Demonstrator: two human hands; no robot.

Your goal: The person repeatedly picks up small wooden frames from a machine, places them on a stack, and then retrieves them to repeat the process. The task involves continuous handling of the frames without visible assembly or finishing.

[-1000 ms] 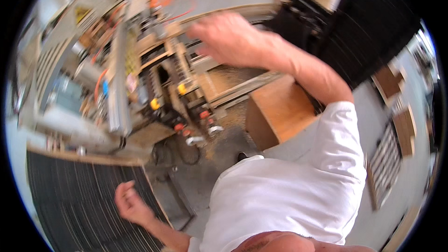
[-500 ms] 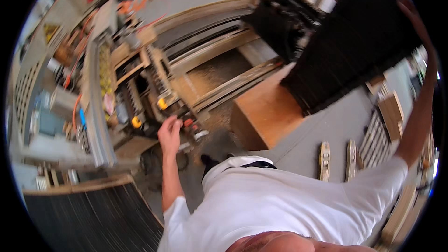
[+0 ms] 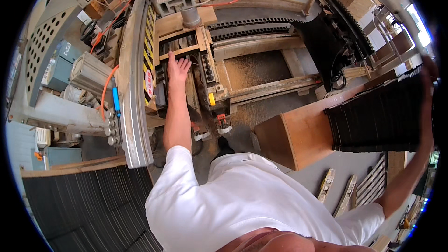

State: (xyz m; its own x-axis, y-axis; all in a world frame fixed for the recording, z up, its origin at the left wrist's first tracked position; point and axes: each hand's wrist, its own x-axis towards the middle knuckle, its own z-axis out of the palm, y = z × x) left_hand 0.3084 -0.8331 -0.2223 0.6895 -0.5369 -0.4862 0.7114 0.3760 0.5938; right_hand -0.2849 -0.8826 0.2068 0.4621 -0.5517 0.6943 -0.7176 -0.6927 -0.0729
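Observation:
My left hand (image 3: pixel 178 69) reaches forward over the machine, fingers stretched and slightly apart, with nothing seen in it. Its fingertips are beside a small wooden frame (image 3: pixel 183 52); whether they touch it I cannot tell. Right of that hand runs a rail with black round parts (image 3: pixel 208 68) and a yellow knob (image 3: pixel 212 99). Out at the right rim, my right hand (image 3: pixel 430 67) is at the far end of a stack of black sheets (image 3: pixel 378 116). Shadow and the picture's edge hide its fingers. The stack lies on a brown wooden block (image 3: pixel 303 133).
A metal beam (image 3: pixel 133 112) with a striped warning strip stands left of my left arm. Another black stack (image 3: pixel 84 210) lies at the lower left. Orange air hoses (image 3: pixel 105 91) hang near the beam. Pale wooden pieces (image 3: pixel 326 185) lie on the floor at right.
My view has swung, so the machine appears nearer. My left hand has moved forward, from near the yellow knobs to the wooden frame. My right hand stays by the right black stack.

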